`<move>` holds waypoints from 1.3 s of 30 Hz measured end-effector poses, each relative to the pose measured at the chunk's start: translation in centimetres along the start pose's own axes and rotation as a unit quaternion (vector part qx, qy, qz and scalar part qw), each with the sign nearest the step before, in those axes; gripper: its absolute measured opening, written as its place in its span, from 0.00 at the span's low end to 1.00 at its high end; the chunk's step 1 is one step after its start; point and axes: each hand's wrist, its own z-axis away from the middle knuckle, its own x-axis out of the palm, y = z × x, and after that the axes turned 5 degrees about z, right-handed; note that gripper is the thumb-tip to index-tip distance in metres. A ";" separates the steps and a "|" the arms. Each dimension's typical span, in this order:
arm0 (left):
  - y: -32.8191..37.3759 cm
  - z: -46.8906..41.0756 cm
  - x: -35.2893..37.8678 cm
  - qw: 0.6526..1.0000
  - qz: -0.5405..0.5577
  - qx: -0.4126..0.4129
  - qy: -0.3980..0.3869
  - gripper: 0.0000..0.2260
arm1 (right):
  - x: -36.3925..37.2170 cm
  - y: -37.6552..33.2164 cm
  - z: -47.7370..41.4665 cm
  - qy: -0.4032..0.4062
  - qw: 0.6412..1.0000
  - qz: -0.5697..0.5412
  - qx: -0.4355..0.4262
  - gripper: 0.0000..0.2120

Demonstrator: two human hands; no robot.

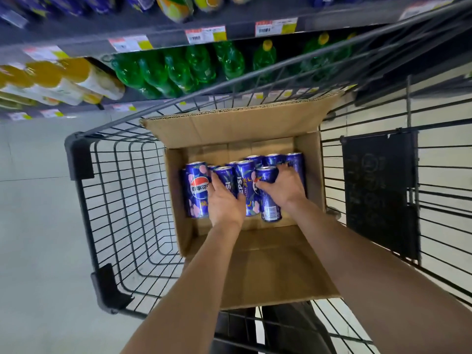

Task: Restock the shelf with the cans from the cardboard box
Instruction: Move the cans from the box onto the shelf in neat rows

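An open cardboard box (pixel 219 129) sits in a black wire shopping cart (pixel 122 200). Several tall blue Pepsi cans (pixel 196 190) stand upright inside it. My left hand (pixel 224 203) reaches into the box and wraps around one blue can (pixel 224 175) in the front row. My right hand (pixel 281 185) grips another blue can (pixel 270 208) toward the right, fingers curled over its top half. The shelf (pixel 178 34) runs across the top of the view.
Green bottles (pixel 178 70) and orange juice bottles (pixel 63 80) fill the shelf below the price tags (pixel 205 34). The cart's folded black child seat panel (pixel 380 192) stands at the right. Pale floor (pixel 33 213) lies to the left.
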 end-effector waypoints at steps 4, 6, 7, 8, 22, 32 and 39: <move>-0.2 -1.1 -0.2 1.000 -0.006 0.004 0.025 0.37 | 0.5 0.3 0.2 0.020 0.999 -0.037 0.002 0.35; -0.4 -1.3 -0.1 0.999 -0.008 0.010 0.031 0.36 | 0.7 0.4 0.3 0.026 0.998 -0.059 0.008 0.35; -0.5 -1.4 -0.1 0.999 -0.007 0.009 0.033 0.37 | 0.8 0.5 0.2 0.022 0.997 -0.073 0.014 0.35; -0.5 -1.5 0.0 0.999 -0.002 0.005 0.035 0.38 | 0.8 0.5 0.2 0.018 0.996 -0.088 0.020 0.34; -1.0 -1.5 0.0 0.998 0.010 -0.017 0.058 0.38 | 1.2 1.1 1.7 0.018 0.985 -0.169 0.017 0.22; -1.8 0.1 -1.3 0.995 0.080 0.036 0.049 0.35 | 0.9 1.3 4.1 0.035 0.977 -0.211 0.009 0.33; -0.9 1.7 -4.6 0.986 0.116 0.108 0.041 0.37 | -1.6 -0.4 5.9 0.051 0.980 -0.192 -0.035 0.28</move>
